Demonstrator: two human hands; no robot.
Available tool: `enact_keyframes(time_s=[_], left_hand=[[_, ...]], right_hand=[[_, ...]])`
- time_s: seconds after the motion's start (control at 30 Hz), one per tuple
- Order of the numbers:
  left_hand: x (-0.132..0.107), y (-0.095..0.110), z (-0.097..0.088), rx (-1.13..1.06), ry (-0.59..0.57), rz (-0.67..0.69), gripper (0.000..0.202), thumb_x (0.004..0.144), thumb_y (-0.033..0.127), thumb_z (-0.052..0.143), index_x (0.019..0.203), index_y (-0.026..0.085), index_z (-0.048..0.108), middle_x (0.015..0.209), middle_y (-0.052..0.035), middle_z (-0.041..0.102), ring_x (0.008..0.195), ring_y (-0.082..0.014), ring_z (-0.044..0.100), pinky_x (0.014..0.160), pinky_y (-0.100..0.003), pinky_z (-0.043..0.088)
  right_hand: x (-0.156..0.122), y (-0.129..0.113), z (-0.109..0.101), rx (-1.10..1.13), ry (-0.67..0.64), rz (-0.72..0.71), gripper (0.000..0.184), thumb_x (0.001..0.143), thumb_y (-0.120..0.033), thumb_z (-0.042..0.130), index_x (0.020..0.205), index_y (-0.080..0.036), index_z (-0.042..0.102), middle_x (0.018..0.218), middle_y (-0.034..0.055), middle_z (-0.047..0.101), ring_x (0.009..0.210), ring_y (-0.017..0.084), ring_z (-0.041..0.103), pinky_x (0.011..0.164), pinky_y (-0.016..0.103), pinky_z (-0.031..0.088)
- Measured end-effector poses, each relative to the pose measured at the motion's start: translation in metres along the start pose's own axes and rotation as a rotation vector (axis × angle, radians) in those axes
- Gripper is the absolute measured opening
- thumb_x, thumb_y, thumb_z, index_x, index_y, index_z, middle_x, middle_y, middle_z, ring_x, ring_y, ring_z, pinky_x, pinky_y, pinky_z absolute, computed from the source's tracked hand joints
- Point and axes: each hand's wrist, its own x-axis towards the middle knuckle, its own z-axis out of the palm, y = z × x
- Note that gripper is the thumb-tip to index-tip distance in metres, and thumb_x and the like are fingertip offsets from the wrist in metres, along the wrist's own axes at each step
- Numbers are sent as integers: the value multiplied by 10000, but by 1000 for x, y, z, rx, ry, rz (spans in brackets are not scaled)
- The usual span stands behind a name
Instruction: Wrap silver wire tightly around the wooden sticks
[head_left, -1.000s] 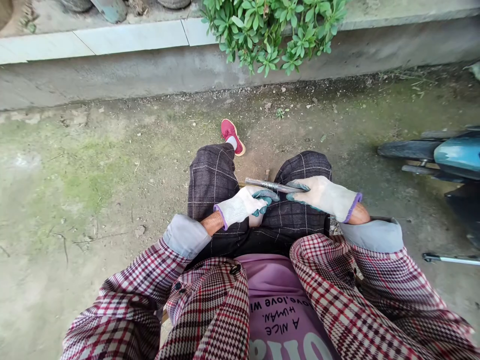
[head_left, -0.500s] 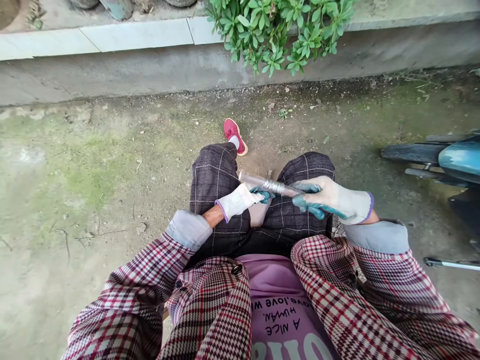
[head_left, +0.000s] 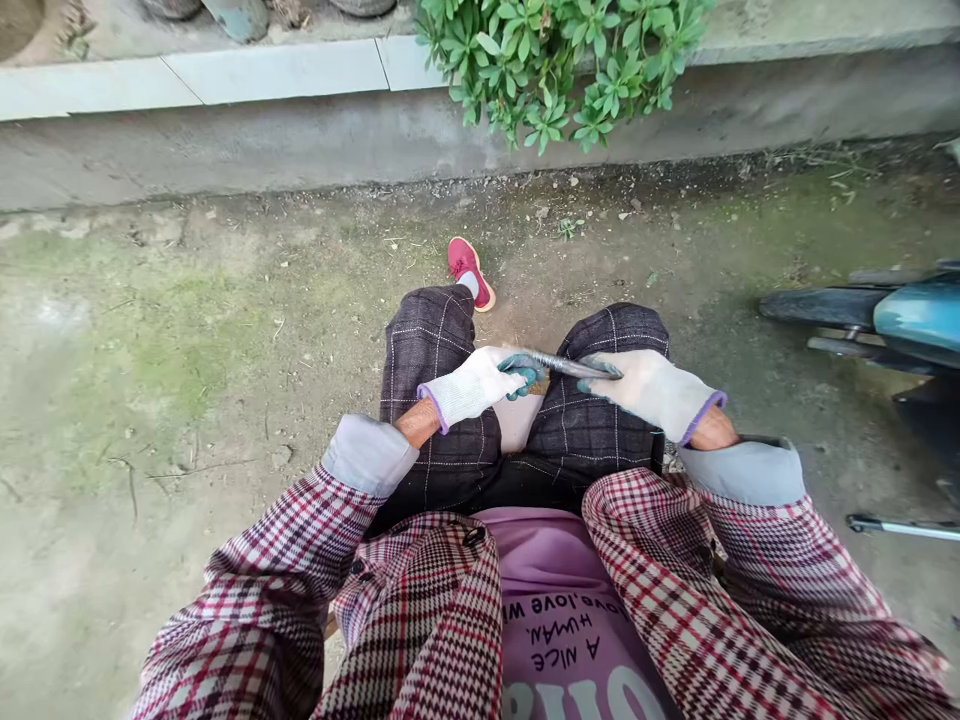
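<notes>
I sit with both gloved hands over my lap. My right hand [head_left: 649, 392], in a white glove with teal fingertips, is closed on one end of a thin grey metal rod [head_left: 564, 365] that lies across between my knees. My left hand [head_left: 480, 382], gloved the same way, is closed around the rod's other end together with a small brown piece I cannot make out. A pale object [head_left: 517, 420] sits on my lap under the left hand, mostly hidden.
A red shoe [head_left: 466, 268] rests on the mossy concrete ground ahead. A low concrete ledge [head_left: 262, 110] with a green plant [head_left: 555, 60] runs across the back. A teal scooter [head_left: 885, 320] stands at the right, a metal bar [head_left: 900, 524] below it.
The rod was swung and blurred half a second ago; now it is still and held at both ends. My left hand has slid up onto its left end.
</notes>
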Motion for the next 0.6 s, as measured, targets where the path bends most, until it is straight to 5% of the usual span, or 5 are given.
enact_keyframes(time_s=[0.13,0.33,0.5,0.6], left_hand=[[1,-5,5,-264,-42,65,305,847,116,616,1106,78,773,992,-95,801,843,-150,718,864,-297,580],[7,-13,5,-165,-65,118,194,880,107,641,996,80,794,1075,-134,814,999,-201,764,982,-326,590],[11,-12,-2,294,18,138,213,902,134,589,865,96,795,792,-40,780,743,-126,701,692,-164,581],[9,-11,-9,307,-25,160,166,894,163,623,894,118,782,874,-33,790,797,-138,698,774,-195,571]], right_hand=[[-4,-6,-2,241,117,10,235,864,-414,670,967,-228,771,741,9,684,654,171,596,596,283,439],[-16,-14,-5,784,-57,26,364,796,-538,767,915,-198,719,704,-2,621,531,119,505,416,239,419],[-17,-11,-14,679,-393,-43,481,772,-530,801,1064,-149,756,676,-14,632,479,88,467,410,224,389],[-12,-4,-11,494,-514,-177,443,798,-491,780,1111,-178,794,801,10,726,612,123,568,525,236,444]])
